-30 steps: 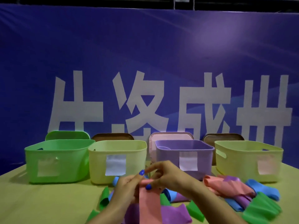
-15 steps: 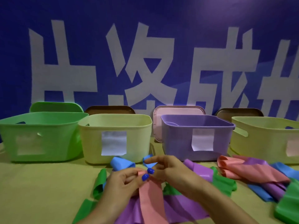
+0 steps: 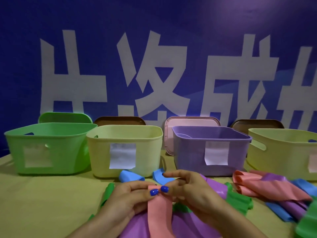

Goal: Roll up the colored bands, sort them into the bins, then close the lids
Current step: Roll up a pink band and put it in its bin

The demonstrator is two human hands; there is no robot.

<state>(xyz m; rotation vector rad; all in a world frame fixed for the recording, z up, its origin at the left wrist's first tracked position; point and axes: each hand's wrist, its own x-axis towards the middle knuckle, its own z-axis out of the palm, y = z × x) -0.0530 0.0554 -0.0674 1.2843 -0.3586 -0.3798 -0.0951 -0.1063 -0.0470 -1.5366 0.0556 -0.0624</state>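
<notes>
Left hand [image 3: 127, 197] and right hand [image 3: 190, 189] are pinching the top end of a pink band [image 3: 159, 212], thumbs meeting on it, over purple bands [image 3: 137, 227] lying on the table [image 3: 51, 203]. Four open bins are standing behind: green [image 3: 46, 148], yellow [image 3: 123, 150], purple [image 3: 209, 150], yellow [image 3: 283, 152].

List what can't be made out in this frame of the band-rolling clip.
All in the head view:
- Labels on the bins: writing, if any, too washed out to read.
- Green bin and both yellow bins: contents hidden by their front walls.
- Pink band: lower end cut off by the bottom edge; how far it is rolled is hidden by the left hand and right hand.
- Lids: lower parts hidden behind the bins.
</notes>
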